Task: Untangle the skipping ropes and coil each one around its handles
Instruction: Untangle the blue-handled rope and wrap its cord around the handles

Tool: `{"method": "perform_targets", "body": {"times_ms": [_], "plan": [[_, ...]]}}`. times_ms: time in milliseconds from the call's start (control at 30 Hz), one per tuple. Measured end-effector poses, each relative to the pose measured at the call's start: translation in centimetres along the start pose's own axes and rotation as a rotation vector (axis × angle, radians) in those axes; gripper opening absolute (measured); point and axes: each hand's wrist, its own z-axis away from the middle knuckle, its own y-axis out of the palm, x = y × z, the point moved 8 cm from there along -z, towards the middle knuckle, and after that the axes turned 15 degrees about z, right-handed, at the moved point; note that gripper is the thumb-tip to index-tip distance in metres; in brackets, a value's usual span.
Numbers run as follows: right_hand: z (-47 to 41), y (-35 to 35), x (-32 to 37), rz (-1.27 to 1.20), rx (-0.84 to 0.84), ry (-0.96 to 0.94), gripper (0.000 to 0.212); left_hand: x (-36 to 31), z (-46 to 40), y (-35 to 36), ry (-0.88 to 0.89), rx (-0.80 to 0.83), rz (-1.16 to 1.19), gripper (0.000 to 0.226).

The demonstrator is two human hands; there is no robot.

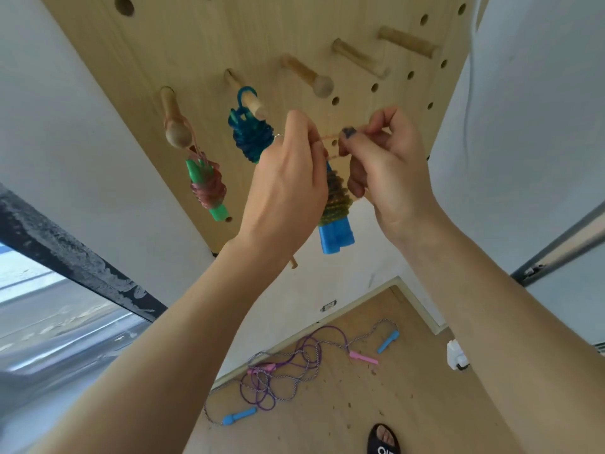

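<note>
Pegboard (196, 44) wall | left hand (288, 178), right hand (389, 172) pinch yellow rope (337, 194) loop | floor ropes (294, 368) well apart

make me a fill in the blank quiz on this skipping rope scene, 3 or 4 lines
1. Both hands, left hand and right hand, pinch the loose end of the coiled rope with ____ handles.
2. The pink coiled rope on the pegboard has ____ handles.
3. The tangled ropes lie on the ____.

Missing words: blue; green; floor
</note>
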Motion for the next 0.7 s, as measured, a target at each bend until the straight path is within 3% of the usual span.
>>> {"method": "perform_targets", "body": {"times_ms": [367,700], "plan": [[-5.0,-0.3,1.3,0.126,-0.062,-0.102,0.024,1.2,-3.4,0.8,-0.078,-0.245,-0.071,0.013],[-6.3,-0.3,2.5,0.199,-0.074,-0.246,0.024,1.6,-4.3,1.1,-0.092,-0.324,-0.059,0.013]]}}
